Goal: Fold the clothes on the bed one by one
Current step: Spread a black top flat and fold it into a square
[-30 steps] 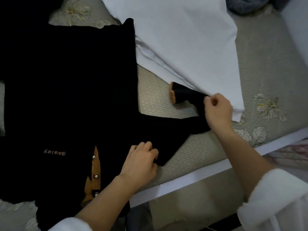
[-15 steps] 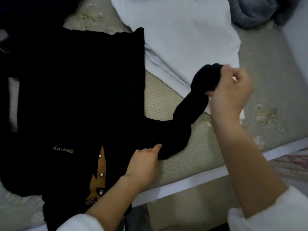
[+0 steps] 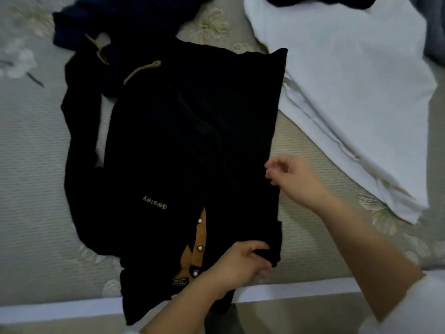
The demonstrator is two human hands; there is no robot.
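Observation:
A black shirt (image 3: pixel 183 141) with a tan button placket and the word "Barsley" lies flat on the bed, collar toward me. Its right sleeve is folded in over the body, with a tan cuff (image 3: pixel 142 71) near the top left. My left hand (image 3: pixel 238 263) grips the shirt's near right corner by the shoulder. My right hand (image 3: pixel 296 179) hovers at the shirt's right edge, blurred, fingers loosely curled and holding nothing.
A white garment (image 3: pixel 349 92) lies spread to the right, touching the black shirt's far corner. A dark navy garment (image 3: pixel 108 25) is bunched at the top left. Grey fabric (image 3: pixel 435 32) shows at the right edge. The bed's white border (image 3: pixel 72 309) runs along the near side.
My right hand carried the right sleeve up and over onto the shirt's body, then let it go. My left hand shifted from pressing the armpit to gripping the shoulder corner.

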